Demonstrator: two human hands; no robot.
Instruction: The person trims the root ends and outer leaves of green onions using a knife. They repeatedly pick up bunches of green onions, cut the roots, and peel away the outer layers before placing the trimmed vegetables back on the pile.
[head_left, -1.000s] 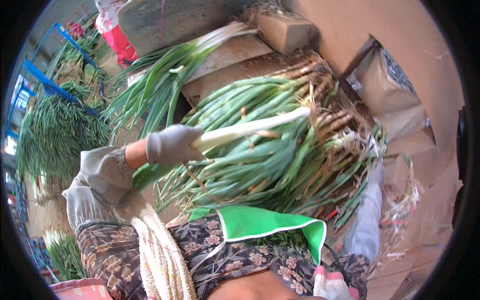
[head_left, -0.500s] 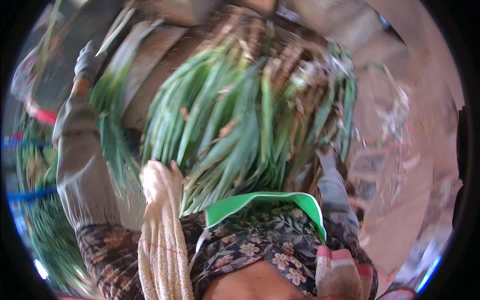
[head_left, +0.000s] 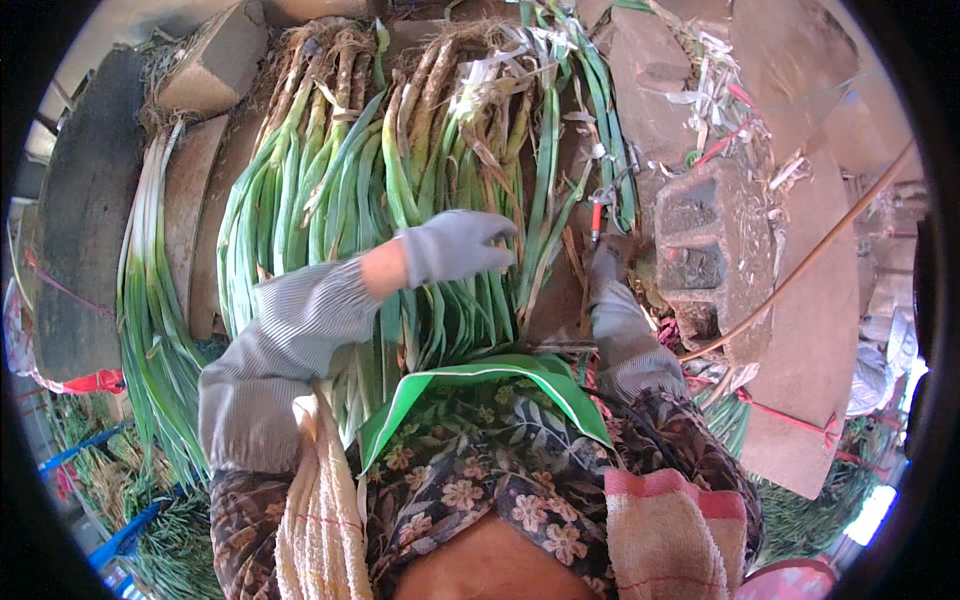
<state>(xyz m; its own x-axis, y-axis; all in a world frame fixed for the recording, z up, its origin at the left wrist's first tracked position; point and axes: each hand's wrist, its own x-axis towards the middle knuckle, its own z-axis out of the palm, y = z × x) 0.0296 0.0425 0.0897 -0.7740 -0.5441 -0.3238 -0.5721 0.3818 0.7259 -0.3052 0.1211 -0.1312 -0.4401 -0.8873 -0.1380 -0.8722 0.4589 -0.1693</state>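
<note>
My left hand point(head_left: 460, 247), in a grey glove, reaches across over the green leaves of a broad pile of green onions point(head_left: 290, 220). Its fingers are apart and nothing is in them. To the right of the pile, my right hand point(head_left: 605, 265) is low and closed, its fingers partly hidden in shadow. A slim red and metal tool point(head_left: 597, 220) sticks up from it. The pile's brown, rooty ends lie at the far side, with pale dry skins point(head_left: 490, 95) on its right part. At the far left lies a separate bunch of white-stemmed green onions point(head_left: 150, 240).
A hollow concrete block point(head_left: 735, 255) stands to the right, with a thin brown rod point(head_left: 800, 265) slanting past it. Peeled scraps point(head_left: 715, 85) lie beyond. Another block point(head_left: 215, 60) is at the far left. Tied greens point(head_left: 180, 545) fill the lower left.
My left hand has moved from the far-left bunch rightward and nearer, over the main pile. My right hand remains low on the right. The view has shifted, and the red and metal tool now shows.
</note>
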